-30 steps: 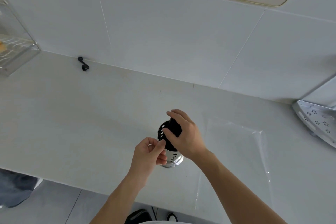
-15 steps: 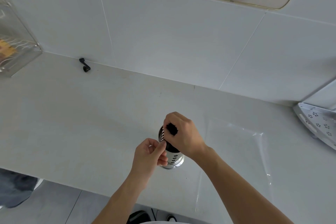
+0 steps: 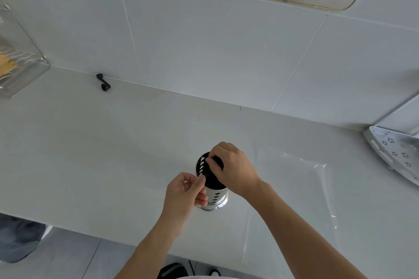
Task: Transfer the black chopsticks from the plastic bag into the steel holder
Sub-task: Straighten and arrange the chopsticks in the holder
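Note:
The steel holder (image 3: pixel 216 198), a perforated shiny cylinder, stands upright on the white counter near its front edge. My right hand (image 3: pixel 233 169) is over the holder's mouth and grips a bundle of black chopsticks (image 3: pixel 218 162), whose lower ends are inside the holder. My left hand (image 3: pixel 184 195) holds the holder's left side near the rim, thumb against the steel. The clear plastic bag (image 3: pixel 294 179) lies flat on the counter to the right of the holder; I see nothing in it.
A small black crank-shaped object (image 3: pixel 103 82) lies by the back wall at left. A clear rack (image 3: pixel 20 63) stands at far left. A white perforated corner shelf (image 3: pixel 394 154) sits at right. The counter's front edge runs just below my left hand.
My right hand has lowered the black chopsticks deeper into the holder. The left hand has kept its hold on the holder's side.

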